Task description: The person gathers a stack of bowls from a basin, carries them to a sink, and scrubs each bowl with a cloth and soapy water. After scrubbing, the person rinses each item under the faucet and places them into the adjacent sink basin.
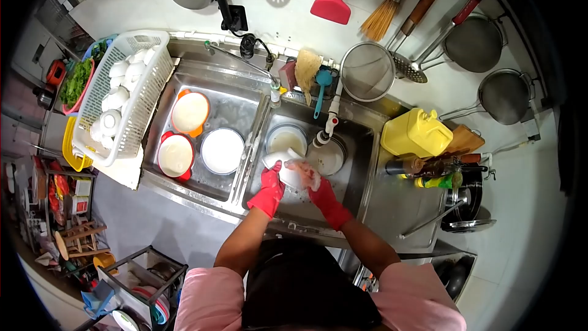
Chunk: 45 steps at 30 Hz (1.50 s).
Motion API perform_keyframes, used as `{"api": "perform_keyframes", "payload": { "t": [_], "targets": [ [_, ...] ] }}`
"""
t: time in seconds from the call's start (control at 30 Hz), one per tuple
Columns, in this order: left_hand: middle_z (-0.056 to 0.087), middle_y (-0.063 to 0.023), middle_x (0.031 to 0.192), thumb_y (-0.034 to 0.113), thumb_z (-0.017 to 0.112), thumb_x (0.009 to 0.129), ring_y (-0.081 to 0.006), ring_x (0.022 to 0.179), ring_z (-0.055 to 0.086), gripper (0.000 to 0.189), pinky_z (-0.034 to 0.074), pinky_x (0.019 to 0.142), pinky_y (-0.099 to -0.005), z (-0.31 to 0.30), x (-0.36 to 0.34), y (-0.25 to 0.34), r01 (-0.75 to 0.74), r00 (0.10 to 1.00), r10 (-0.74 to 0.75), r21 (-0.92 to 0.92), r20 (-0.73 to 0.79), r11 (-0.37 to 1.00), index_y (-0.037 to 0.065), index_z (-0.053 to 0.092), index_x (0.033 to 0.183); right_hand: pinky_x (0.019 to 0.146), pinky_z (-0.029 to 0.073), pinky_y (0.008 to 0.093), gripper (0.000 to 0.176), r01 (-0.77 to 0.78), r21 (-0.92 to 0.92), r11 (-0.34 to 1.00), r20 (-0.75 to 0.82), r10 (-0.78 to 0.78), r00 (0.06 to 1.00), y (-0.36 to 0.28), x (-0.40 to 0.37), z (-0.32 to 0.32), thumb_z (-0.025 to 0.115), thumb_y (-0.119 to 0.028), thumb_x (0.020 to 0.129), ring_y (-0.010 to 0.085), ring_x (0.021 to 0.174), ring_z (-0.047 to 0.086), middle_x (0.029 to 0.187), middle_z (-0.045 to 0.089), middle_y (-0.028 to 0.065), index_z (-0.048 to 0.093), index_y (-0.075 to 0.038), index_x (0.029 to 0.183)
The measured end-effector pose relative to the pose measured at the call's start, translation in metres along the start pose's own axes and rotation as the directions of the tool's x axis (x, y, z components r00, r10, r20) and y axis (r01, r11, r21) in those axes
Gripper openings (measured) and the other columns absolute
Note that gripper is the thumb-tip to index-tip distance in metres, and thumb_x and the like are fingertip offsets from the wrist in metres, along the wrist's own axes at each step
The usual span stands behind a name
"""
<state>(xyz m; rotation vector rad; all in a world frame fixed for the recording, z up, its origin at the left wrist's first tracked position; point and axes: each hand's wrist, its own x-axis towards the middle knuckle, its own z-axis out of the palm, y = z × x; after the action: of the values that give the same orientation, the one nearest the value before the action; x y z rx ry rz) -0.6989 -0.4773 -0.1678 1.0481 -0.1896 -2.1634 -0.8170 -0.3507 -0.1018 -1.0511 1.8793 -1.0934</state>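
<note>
My left hand [268,190], in a red rubber glove, is closed on the edge of a white dish [289,178] over the right sink basin [349,199]. Pressed near the dish's right side is a pale pinkish scrubbing cloth [310,176], blurred, gripped by my right hand [327,203] in a matching glove. Just beyond my hands lie a round pan with a grey rim [286,137] and a round pale dish [324,158]. The left basin [236,107] holds an orange-handled dish [190,113], a red-handled dish [176,155] and a white round dish [222,151].
A white plastic basket [160,79] of white bowls stands left of the sink. A faucet [245,64] reaches over the left basin; a white pipe tap [331,124] hangs over the right. A yellow jug [416,133] stands at the right. Strainers and brushes hang behind.
</note>
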Motion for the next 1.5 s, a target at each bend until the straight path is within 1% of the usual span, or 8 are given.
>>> {"api": "perform_keyframes", "payload": {
  "t": [0.2,0.37,0.63,0.77,0.9,1.1,1.4,1.5],
  "targets": [
    [0.067,-0.0089,0.111,0.005,0.063,0.09,-0.0203,0.098,0.065,0.033,0.054,0.084,-0.0345,0.007,-0.044,0.012,0.024,0.943,-0.156,0.409,0.293,0.912,0.001,0.058,0.123,0.091,0.048,0.0415,0.036,0.407,-0.406,0.818,-0.051,-0.465,0.884,-0.046,0.028,0.006,0.063,-0.019,0.088,0.0368,0.109,0.06,0.123,0.061,0.0162,0.057,-0.013,0.123],
    [0.068,-0.0055,0.106,0.008,0.065,0.092,-0.0142,0.095,0.063,0.032,0.05,0.085,-0.031,0.019,-0.082,0.05,0.025,0.873,-0.326,0.636,0.362,0.771,0.001,0.06,0.123,0.088,0.047,0.0335,0.045,-0.219,0.15,0.964,0.345,0.156,0.926,-0.048,0.081,-0.013,0.056,-0.043,0.095,0.0177,0.103,0.06,0.115,0.064,0.0038,0.06,-0.013,0.127],
    [0.059,-0.0145,0.128,0.016,0.063,0.093,-0.0317,0.118,0.057,0.047,0.047,0.1,-0.0487,0.026,-0.097,0.053,0.05,0.969,-0.007,-0.168,0.248,0.985,0.0,0.048,0.134,0.077,0.05,0.0256,0.05,-0.18,0.887,0.426,0.034,0.328,0.944,-0.013,0.043,0.025,0.051,-0.05,0.095,0.0136,0.101,0.059,0.11,0.062,0.005,0.058,-0.013,0.129],
    [0.057,-0.0162,0.13,0.014,0.061,0.094,-0.0319,0.118,0.057,0.044,0.05,0.097,-0.0471,0.015,-0.057,0.008,-0.112,0.994,0.105,-0.223,-0.041,0.968,0.001,0.048,0.135,0.098,0.043,0.0388,0.05,0.114,0.133,0.984,-0.503,-0.032,0.864,-0.048,0.002,0.063,0.065,-0.028,0.088,0.0289,0.118,0.053,0.131,0.053,0.0144,0.052,-0.009,0.133],
    [0.068,-0.0099,0.112,0.011,0.065,0.092,-0.0215,0.098,0.064,0.031,0.054,0.084,-0.0359,-0.01,-0.048,-0.005,-0.15,0.989,0.15,0.053,-0.009,0.987,0.001,0.059,0.121,0.091,0.047,0.0432,0.033,0.288,-0.707,0.646,-0.201,-0.574,0.794,-0.067,0.023,0.054,0.065,-0.014,0.083,0.0359,0.112,0.054,0.121,0.054,0.0195,0.057,-0.004,0.113],
    [0.066,-0.0087,0.117,0.01,0.067,0.091,-0.0218,0.106,0.062,0.034,0.051,0.093,-0.0388,0.003,-0.077,0.038,-0.085,0.996,0.085,0.105,0.005,0.991,0.003,0.059,0.123,0.067,0.051,0.03,0.028,0.005,-0.109,0.994,-0.161,-0.023,0.987,-0.042,0.044,0.032,0.059,-0.027,0.095,0.0197,0.075,0.067,0.088,0.066,0.0112,0.056,-0.004,0.11],
    [0.064,-0.0111,0.12,0.013,0.065,0.092,-0.025,0.109,0.062,0.037,0.051,0.095,-0.0438,-0.002,-0.073,0.071,-0.061,0.998,0.059,0.172,0.019,0.983,0.003,0.057,0.127,0.082,0.05,0.0427,0.027,-0.204,0.222,0.954,0.188,0.163,0.968,-0.037,0.035,0.007,0.067,-0.029,0.087,0.0324,0.084,0.063,0.091,0.067,0.0141,0.065,-0.006,0.102],
    [0.06,-0.0098,0.128,0.015,0.066,0.092,-0.0247,0.118,0.057,0.047,0.047,0.1,-0.0456,0.003,-0.085,0.071,-0.056,0.998,0.048,0.209,0.042,0.976,0.006,0.051,0.136,0.077,0.051,0.0388,0.028,0.177,0.002,0.984,-0.001,-0.177,0.984,-0.018,0.046,0.023,0.066,-0.032,0.089,0.0237,0.086,0.064,0.098,0.065,0.0119,0.062,-0.005,0.094]
  ]
}}
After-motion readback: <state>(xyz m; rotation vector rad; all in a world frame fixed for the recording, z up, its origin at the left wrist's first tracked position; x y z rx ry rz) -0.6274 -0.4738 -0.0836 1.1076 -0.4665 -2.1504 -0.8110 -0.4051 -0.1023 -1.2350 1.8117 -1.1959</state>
